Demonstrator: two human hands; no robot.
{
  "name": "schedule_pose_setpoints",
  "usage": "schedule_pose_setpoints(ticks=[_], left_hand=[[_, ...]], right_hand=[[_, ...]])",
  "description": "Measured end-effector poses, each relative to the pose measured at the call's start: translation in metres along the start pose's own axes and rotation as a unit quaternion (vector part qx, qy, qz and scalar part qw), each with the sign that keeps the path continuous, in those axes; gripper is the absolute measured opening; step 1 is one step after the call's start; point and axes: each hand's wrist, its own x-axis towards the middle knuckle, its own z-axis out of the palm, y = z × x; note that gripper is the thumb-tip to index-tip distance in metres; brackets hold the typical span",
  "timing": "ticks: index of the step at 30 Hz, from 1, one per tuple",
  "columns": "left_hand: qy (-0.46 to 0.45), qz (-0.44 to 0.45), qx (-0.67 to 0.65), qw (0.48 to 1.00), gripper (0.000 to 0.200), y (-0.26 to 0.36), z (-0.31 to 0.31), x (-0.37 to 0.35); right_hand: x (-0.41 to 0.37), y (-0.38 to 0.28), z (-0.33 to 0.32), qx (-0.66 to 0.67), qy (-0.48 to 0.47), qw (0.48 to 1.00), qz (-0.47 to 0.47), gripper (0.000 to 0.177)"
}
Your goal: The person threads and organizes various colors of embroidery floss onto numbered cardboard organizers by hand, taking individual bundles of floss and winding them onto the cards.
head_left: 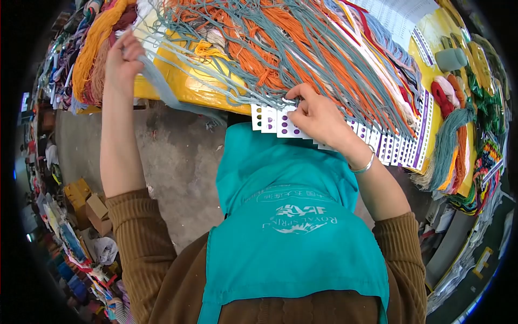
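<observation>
My left hand (127, 58) is raised over the table's left edge, fingers curled around a stretched bundle of grey-blue thread (162, 89). From there the strands run right toward a row of white punched cards (286, 125) along the front edge, and a loose tail droops below the table edge. At those cards my right hand (318, 116) pinches, index finger and thumb close together, where the grey-blue strands meet the card holes; the fingertips partly hide what they grip. Long orange and teal threads (270, 48) lie across the table just beyond it.
Orange-yellow skeins (97, 48) hang at the left. On the right are a spool (451, 59), teal and red hanks (450, 140) and a printed sheet (399, 21). The yellow table edge (189, 100) is near my body. Cardboard boxes (89, 205) stand on the floor.
</observation>
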Motion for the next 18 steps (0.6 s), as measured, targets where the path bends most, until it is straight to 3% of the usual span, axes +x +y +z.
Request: schedule_pose_setpoints(ticks=[2,3,4,5,7,9,13,18], left_hand=[[0.113,0.133,0.016,0.985,0.017,0.016,0.004,0.004],[0.048,0.124,0.141,0.981,0.025,0.014,-0.002,0.003],[0.093,0.139,0.178,0.97,0.03,0.002,-0.009,0.007],[0.138,0.155,0.215,0.954,0.035,-0.035,0.029,-0.017],[0.025,0.057,0.167,0.984,0.048,-0.073,0.043,-0.046],[-0.065,-0.016,0.087,0.994,0.052,-0.115,0.068,-0.08],[-0.124,-0.076,0.035,0.989,0.055,-0.168,0.106,-0.127],[-0.197,-0.097,0.052,0.974,0.057,-0.202,0.12,-0.14]], right_hand=[[-0.001,0.002,0.002,0.001,0.007,1.0,-0.004,0.041],[-0.001,0.003,0.002,0.003,0.008,1.0,-0.004,0.041],[-0.001,0.003,0.002,0.004,0.008,1.0,-0.004,0.041],[-0.002,0.003,0.003,0.007,0.017,1.0,-0.006,0.039],[-0.004,0.004,0.006,0.014,0.034,0.999,-0.012,0.034],[-0.003,0.006,0.013,0.102,0.066,0.992,-0.041,0.028],[-0.003,-0.02,0.03,0.291,0.138,0.937,-0.134,0.016],[-0.003,-0.046,0.04,0.364,0.059,0.922,-0.118,0.015]])
